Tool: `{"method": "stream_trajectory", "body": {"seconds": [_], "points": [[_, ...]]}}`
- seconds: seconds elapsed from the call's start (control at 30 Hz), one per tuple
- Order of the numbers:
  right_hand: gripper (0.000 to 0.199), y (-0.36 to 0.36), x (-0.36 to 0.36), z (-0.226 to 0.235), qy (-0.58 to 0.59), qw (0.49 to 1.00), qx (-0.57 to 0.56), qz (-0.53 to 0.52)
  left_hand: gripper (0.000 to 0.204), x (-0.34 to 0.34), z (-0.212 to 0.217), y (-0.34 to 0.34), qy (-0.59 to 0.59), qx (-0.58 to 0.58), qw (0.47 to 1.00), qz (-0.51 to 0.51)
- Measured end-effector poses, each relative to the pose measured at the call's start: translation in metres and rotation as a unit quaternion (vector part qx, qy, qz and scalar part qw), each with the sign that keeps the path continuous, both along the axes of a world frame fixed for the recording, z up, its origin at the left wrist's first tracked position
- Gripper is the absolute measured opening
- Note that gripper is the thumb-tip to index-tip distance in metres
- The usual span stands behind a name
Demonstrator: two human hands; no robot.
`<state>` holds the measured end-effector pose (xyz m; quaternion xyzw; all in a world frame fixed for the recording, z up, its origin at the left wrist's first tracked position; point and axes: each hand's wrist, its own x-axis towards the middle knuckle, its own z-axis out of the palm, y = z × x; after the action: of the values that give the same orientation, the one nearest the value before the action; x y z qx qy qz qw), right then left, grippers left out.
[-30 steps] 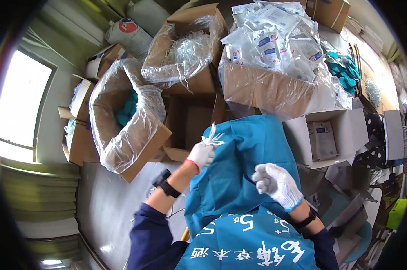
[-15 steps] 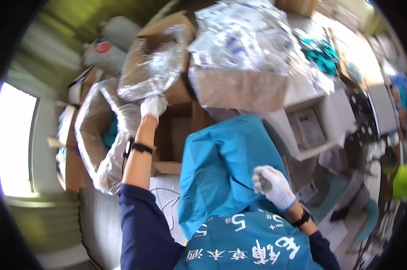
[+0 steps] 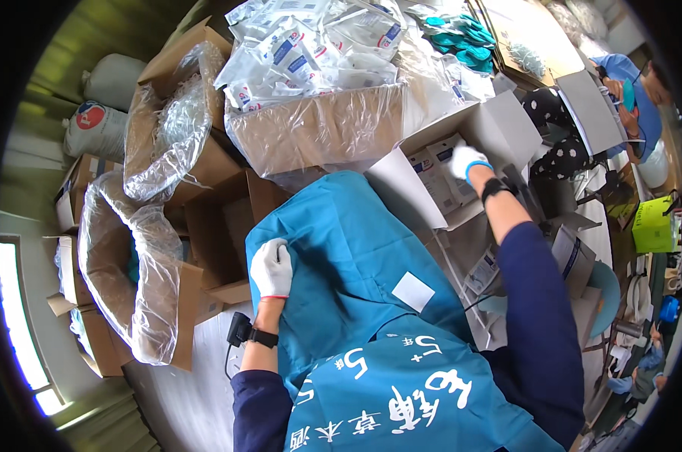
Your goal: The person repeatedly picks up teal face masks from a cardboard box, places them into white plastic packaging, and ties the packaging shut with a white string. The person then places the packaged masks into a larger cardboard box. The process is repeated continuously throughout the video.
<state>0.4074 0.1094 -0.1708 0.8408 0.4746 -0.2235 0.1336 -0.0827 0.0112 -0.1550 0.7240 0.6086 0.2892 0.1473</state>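
Note:
My right hand (image 3: pixel 467 162), in a white knitted glove, reaches into an open white carton (image 3: pixel 407 181) at the right. Its bent fingers are at the upper end of a flat white packet (image 3: pixel 452 177); the fingertips are partly hidden. Another white packet (image 3: pixel 429 177) lies beside it in the carton. My left hand (image 3: pixel 272 270), also gloved, rests closed over the blue apron (image 3: pixel 348 233) on my lap; whatever its curled fingers may hold is hidden. A small white square (image 3: pixel 413 291) lies on the apron.
A plastic-lined box (image 3: pixel 318 128) heaped with white packets stands ahead. Left of it are a box with clear plastic material (image 3: pixel 183 113), an open brown box (image 3: pixel 224 226) and another lined box (image 3: pixel 103 248). Teal gloves (image 3: pixel 461 41) lie far right; a person (image 3: pixel 631 98) sits beyond.
My left hand has come back from the lined box to my lap and closed. My right hand has moved forward from my lap into the white carton. The whole view has turned rightward.

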Motion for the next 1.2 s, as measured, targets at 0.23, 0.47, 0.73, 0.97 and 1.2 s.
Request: {"method": "stream_trajectory", "body": {"seconds": [0.23,0.47,0.73,0.97,1.2], "points": [[0.063,-0.007,0.010,-0.061,-0.014,0.999,-0.008,-0.038,0.009,-0.003,-0.001,-0.001,0.008,0.006,1.000,0.026],[0.031,-0.010,0.033,0.002,0.030,0.989,0.143,0.008,0.008,0.004,-0.004,0.006,0.001,0.015,1.000,0.021],[0.025,-0.099,-0.001,0.136,0.505,0.789,0.322,-0.137,0.021,0.000,0.007,-0.001,-0.169,-0.094,0.978,0.082],[0.046,-0.129,-0.181,0.152,0.502,0.801,0.274,0.177,0.088,0.082,0.121,-0.023,-0.436,-0.292,0.823,-0.219],[0.041,-0.146,-0.240,0.151,0.593,0.772,0.128,0.191,0.030,0.002,0.087,-0.018,-0.370,-0.316,0.867,-0.107]]}}
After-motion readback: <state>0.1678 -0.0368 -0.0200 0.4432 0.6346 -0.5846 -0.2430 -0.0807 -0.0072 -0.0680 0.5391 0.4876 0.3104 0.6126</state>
